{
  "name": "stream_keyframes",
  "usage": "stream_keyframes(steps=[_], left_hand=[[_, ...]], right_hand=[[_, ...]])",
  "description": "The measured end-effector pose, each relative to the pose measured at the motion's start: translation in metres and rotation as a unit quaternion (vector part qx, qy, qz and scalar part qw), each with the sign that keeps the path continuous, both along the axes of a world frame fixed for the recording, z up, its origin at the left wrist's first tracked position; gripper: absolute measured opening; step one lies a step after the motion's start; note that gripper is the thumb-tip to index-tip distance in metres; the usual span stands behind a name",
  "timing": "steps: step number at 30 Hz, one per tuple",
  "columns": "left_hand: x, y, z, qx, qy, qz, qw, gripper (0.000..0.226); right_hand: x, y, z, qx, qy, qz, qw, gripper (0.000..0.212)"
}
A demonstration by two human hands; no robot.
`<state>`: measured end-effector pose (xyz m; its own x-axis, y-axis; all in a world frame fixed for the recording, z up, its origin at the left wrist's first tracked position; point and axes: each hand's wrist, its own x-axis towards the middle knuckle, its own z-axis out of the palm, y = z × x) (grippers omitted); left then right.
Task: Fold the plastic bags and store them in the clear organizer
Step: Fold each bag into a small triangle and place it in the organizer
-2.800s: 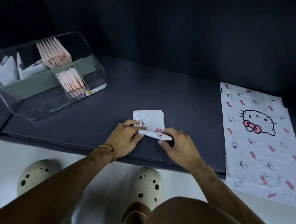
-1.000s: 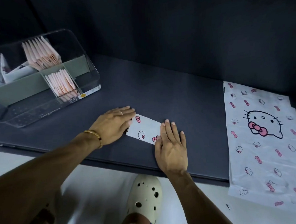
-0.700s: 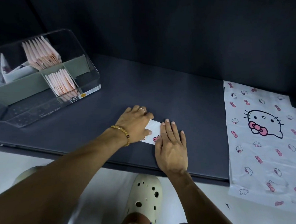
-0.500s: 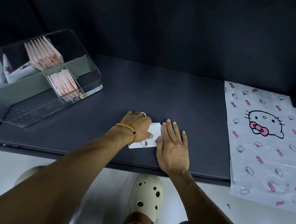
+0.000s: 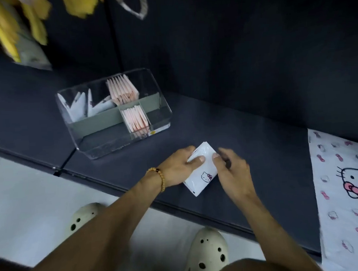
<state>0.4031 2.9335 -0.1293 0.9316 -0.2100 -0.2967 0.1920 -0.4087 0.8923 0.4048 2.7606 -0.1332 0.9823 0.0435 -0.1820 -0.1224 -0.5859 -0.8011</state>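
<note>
The folded bag (image 5: 200, 169) is now a small white packet held at the front of the dark bench (image 5: 257, 152), tilted so its long side runs from upper right to lower left, with a cat-face print near its lower end. Half a second ago it lay flat under both palms; now the hands have lifted off it and taken it by its edges. The left hand (image 5: 180, 166), with a bead bracelet (image 5: 158, 178) at the wrist, grips the packet's left edge, thumb laid across the top face. The right hand (image 5: 230, 170), which before pressed flat beside the packet, is now curled at the packet's right edge with its thumb touching it; the fingers are motion-blurred, so how firmly it pinches cannot be told. The view has also swung: the clear organizer (image 5: 114, 113) now sits up and left of the hands, nearer the middle of the picture than before, holding white folded bags in its left back section and pink ones in the middle sections. The flat unfolded bags (image 5: 343, 199) lie at the right end of the bench, well apart from the hands. Blurred yellow shapes (image 5: 12, 26) have come into view at the top left.
</note>
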Motion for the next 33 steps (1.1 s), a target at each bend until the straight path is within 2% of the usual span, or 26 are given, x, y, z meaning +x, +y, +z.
stream_keyframes(steps=[4,8,10,12,15,17,19,21,25,28,31,33], left_hand=[[0.000,0.038,0.022,-0.021,-0.056,0.077,0.995,0.026],[-0.004,0.092,0.030,-0.056,-0.106,0.209,0.970,0.016],[-0.005,0.124,0.030,-0.038,-0.130,0.268,0.954,0.010],[-0.003,0.160,0.029,0.037,-0.155,0.309,0.938,0.002],[0.008,0.205,0.027,0.225,-0.201,0.326,0.896,0.022],[0.019,0.222,0.022,0.378,-0.218,0.302,0.847,0.036],[0.029,0.231,0.016,0.514,-0.196,0.254,0.796,0.038],[0.035,0.235,0.012,0.576,-0.188,0.227,0.762,0.030],[0.032,0.244,0.017,0.556,-0.224,0.294,0.745,0.005],[0.020,0.253,0.016,0.489,-0.240,0.380,0.747,0.009],[0.009,0.259,0.013,0.407,-0.240,0.457,0.753,0.006],[0.006,0.257,0.011,0.371,-0.240,0.465,0.768,0.004]], right_hand=[[0.026,0.045,0.044,0.064,0.035,0.073,0.995,0.019],[0.040,0.094,0.063,0.104,-0.006,0.085,0.991,0.015],[0.045,0.117,0.065,0.126,-0.022,0.066,0.990,0.016],[0.050,0.138,0.065,0.144,-0.031,0.048,0.988,0.016],[0.057,0.165,0.064,0.166,-0.041,0.032,0.985,0.015],[0.061,0.180,0.064,0.182,-0.039,0.028,0.982,0.014],[0.065,0.192,0.063,0.190,-0.032,0.035,0.981,0.013],[0.069,0.203,0.064,0.187,-0.028,0.049,0.981,0.013],[0.079,0.230,0.067,0.187,-0.046,0.040,0.980,0.009],[0.085,0.253,0.066,0.127,-0.108,0.029,0.985,0.008],[0.091,0.279,0.066,0.008,-0.219,0.085,0.972,0.012],[0.096,0.299,0.061,-0.097,-0.230,0.159,0.955,0.018]])
